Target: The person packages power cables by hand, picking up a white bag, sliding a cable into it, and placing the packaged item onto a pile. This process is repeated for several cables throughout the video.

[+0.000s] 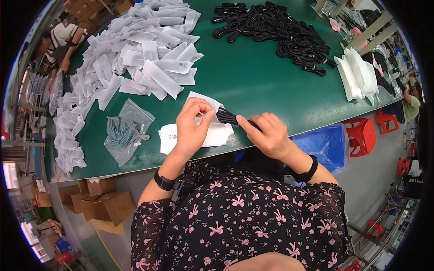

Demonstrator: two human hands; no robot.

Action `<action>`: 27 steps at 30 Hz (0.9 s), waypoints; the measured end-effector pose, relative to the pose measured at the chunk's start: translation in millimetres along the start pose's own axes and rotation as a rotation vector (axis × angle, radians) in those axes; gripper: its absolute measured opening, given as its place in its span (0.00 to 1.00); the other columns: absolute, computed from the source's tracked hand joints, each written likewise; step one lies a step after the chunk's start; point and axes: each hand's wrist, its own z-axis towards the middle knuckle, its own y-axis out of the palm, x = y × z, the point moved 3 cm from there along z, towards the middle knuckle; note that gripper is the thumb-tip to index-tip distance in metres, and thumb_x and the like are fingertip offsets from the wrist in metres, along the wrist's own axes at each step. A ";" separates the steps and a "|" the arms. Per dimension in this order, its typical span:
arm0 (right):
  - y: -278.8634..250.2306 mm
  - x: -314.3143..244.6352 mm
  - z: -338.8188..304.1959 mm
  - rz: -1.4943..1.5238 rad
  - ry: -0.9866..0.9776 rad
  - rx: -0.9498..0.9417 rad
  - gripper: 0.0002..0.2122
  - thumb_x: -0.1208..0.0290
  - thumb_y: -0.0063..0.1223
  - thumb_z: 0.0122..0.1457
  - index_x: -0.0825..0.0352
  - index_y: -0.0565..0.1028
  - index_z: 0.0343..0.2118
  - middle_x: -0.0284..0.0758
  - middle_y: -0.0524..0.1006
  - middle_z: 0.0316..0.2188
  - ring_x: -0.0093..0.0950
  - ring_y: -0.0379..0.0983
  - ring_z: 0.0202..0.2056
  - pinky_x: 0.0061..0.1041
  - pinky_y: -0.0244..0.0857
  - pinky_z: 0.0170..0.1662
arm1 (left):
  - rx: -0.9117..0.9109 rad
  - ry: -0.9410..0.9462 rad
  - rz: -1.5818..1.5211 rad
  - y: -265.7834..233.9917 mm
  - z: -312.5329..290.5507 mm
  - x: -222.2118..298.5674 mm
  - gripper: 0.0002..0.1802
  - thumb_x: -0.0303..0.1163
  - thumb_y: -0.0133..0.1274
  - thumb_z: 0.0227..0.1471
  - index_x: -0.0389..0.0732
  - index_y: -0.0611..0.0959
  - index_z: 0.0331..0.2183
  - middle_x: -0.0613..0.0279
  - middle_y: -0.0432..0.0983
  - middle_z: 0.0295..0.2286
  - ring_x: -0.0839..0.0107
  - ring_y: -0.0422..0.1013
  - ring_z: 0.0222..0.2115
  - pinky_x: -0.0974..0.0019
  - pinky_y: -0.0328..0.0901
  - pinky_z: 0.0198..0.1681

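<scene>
Near the front edge of the green table, my left hand (pixel 194 124) pinches a white translucent pouch (pixel 205 100) by its mouth. A bundled black cable (pixel 228 117) is gripped in my right hand (pixel 269 135), and its left end sits at the pouch's opening. How far the cable reaches inside is hidden by the pouch and my fingers. Under my left hand lies a stack of flat white pouches (pixel 219 136). To its left rests a clear plastic bag (pixel 138 113) with a grey-green striped cloth item (pixel 121 132) in it.
A large heap of filled white pouches (pixel 153 56) spreads over the table's left side. Coiled black cables (pixel 289 34) are piled at the far right, near white plastic packs (pixel 357 74). A blue lined bin (pixel 321 147) and red stools (pixel 360 135) stand beyond the table's right edge; cardboard boxes (pixel 106 205) lie lower left.
</scene>
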 end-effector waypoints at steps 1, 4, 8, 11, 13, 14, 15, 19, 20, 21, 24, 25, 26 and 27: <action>-0.2 -0.2 0.2 -0.001 -0.010 -0.011 0.24 0.84 0.58 0.40 0.67 0.78 0.46 0.33 0.70 0.24 0.28 0.68 0.22 0.27 0.62 0.25 | -0.007 -0.002 -0.004 1.5 0.1 -0.3 0.03 0.23 0.57 0.50 0.35 0.78 0.29 0.61 0.72 0.33 0.71 0.67 0.32 0.70 0.63 0.35; -2.6 -1.4 3.7 0.079 -0.067 -0.033 0.22 0.83 0.59 0.43 0.67 0.78 0.46 0.34 0.71 0.25 0.29 0.68 0.22 0.27 0.62 0.25 | -0.035 0.006 0.003 6.2 -1.5 1.1 0.04 0.22 0.57 0.49 0.36 0.78 0.29 0.60 0.72 0.32 0.68 0.69 0.32 0.67 0.63 0.35; 13.8 3.1 -0.5 0.338 0.306 -0.089 0.15 0.79 0.59 0.49 0.68 0.77 0.43 0.36 0.72 0.27 0.31 0.68 0.21 0.28 0.64 0.26 | -0.081 0.077 0.077 10.6 -1.7 5.1 0.03 0.22 0.57 0.49 0.36 0.78 0.28 0.59 0.73 0.33 0.67 0.68 0.34 0.66 0.63 0.38; 23.7 5.0 0.1 0.468 0.488 -0.089 0.12 0.77 0.60 0.52 0.70 0.76 0.40 0.37 0.73 0.28 0.31 0.69 0.21 0.27 0.65 0.27 | -0.091 0.187 0.185 11.5 1.8 11.4 0.03 0.23 0.56 0.50 0.35 0.77 0.28 0.60 0.73 0.33 0.68 0.67 0.35 0.66 0.62 0.41; 26.6 4.1 6.6 0.510 0.446 -0.051 0.10 0.76 0.61 0.54 0.71 0.75 0.38 0.37 0.74 0.29 0.31 0.70 0.21 0.26 0.66 0.28 | -0.095 0.179 0.169 11.5 5.3 12.3 0.03 0.24 0.56 0.50 0.36 0.78 0.28 0.59 0.73 0.34 0.68 0.68 0.37 0.66 0.62 0.42; 27.2 4.1 10.8 0.510 0.445 -0.050 0.10 0.76 0.61 0.54 0.71 0.75 0.38 0.37 0.74 0.29 0.31 0.70 0.21 0.26 0.66 0.28 | -0.096 0.175 0.161 11.2 7.5 13.1 0.03 0.24 0.56 0.50 0.36 0.78 0.28 0.59 0.73 0.34 0.68 0.68 0.38 0.65 0.62 0.43; 26.0 5.2 15.6 0.512 0.471 -0.021 0.10 0.76 0.62 0.53 0.71 0.74 0.37 0.37 0.74 0.30 0.30 0.71 0.23 0.25 0.67 0.28 | -0.096 0.176 0.161 10.0 10.4 14.4 0.03 0.24 0.56 0.50 0.36 0.78 0.28 0.59 0.73 0.34 0.68 0.68 0.38 0.65 0.62 0.43; 23.2 8.4 34.6 0.574 0.503 0.105 0.12 0.77 0.64 0.51 0.70 0.73 0.37 0.37 0.74 0.33 0.27 0.72 0.27 0.23 0.68 0.30 | -0.109 0.113 -0.008 5.2 25.1 14.5 0.04 0.27 0.55 0.53 0.37 0.78 0.29 0.61 0.73 0.36 0.69 0.68 0.40 0.65 0.62 0.44; 22.5 9.1 38.6 0.633 0.484 0.173 0.13 0.78 0.65 0.50 0.70 0.73 0.37 0.38 0.73 0.34 0.26 0.72 0.28 0.22 0.68 0.30 | -0.101 0.024 -0.198 4.2 28.9 11.5 0.05 0.28 0.55 0.54 0.37 0.78 0.30 0.62 0.73 0.37 0.70 0.68 0.39 0.66 0.62 0.43; 21.8 10.6 41.8 0.691 0.464 0.241 0.13 0.78 0.65 0.50 0.70 0.73 0.37 0.38 0.73 0.35 0.25 0.72 0.29 0.22 0.68 0.30 | -0.093 -0.065 -0.388 3.9 32.4 8.5 0.05 0.29 0.54 0.55 0.37 0.79 0.31 0.63 0.74 0.38 0.72 0.67 0.38 0.67 0.62 0.42; 24.6 14.3 50.6 0.583 0.333 0.165 0.13 0.79 0.65 0.49 0.70 0.73 0.37 0.38 0.72 0.37 0.24 0.71 0.30 0.21 0.67 0.30 | -0.112 -0.192 -0.646 3.4 43.5 10.2 0.07 0.31 0.53 0.57 0.37 0.79 0.33 0.64 0.74 0.38 0.73 0.68 0.39 0.67 0.63 0.43; 25.3 14.6 52.9 0.527 0.271 0.126 0.13 0.79 0.65 0.49 0.70 0.73 0.37 0.38 0.72 0.38 0.24 0.71 0.30 0.20 0.66 0.30 | -0.136 -0.234 -0.717 4.4 47.6 12.9 0.08 0.32 0.52 0.58 0.36 0.79 0.34 0.63 0.74 0.38 0.72 0.69 0.41 0.67 0.64 0.44; 25.6 15.9 54.5 0.518 0.272 0.129 0.13 0.79 0.65 0.49 0.70 0.73 0.37 0.38 0.72 0.38 0.24 0.71 0.30 0.20 0.66 0.30 | -0.162 -0.276 -0.789 6.5 51.0 13.7 0.09 0.33 0.51 0.59 0.36 0.78 0.36 0.63 0.74 0.38 0.71 0.70 0.44 0.66 0.65 0.46; 25.6 17.3 56.6 0.560 0.288 0.147 0.13 0.79 0.65 0.49 0.70 0.73 0.37 0.37 0.72 0.38 0.24 0.71 0.30 0.21 0.66 0.30 | -0.173 -0.270 -0.793 6.8 54.9 12.6 0.09 0.33 0.51 0.59 0.36 0.78 0.36 0.63 0.74 0.38 0.71 0.70 0.44 0.66 0.65 0.46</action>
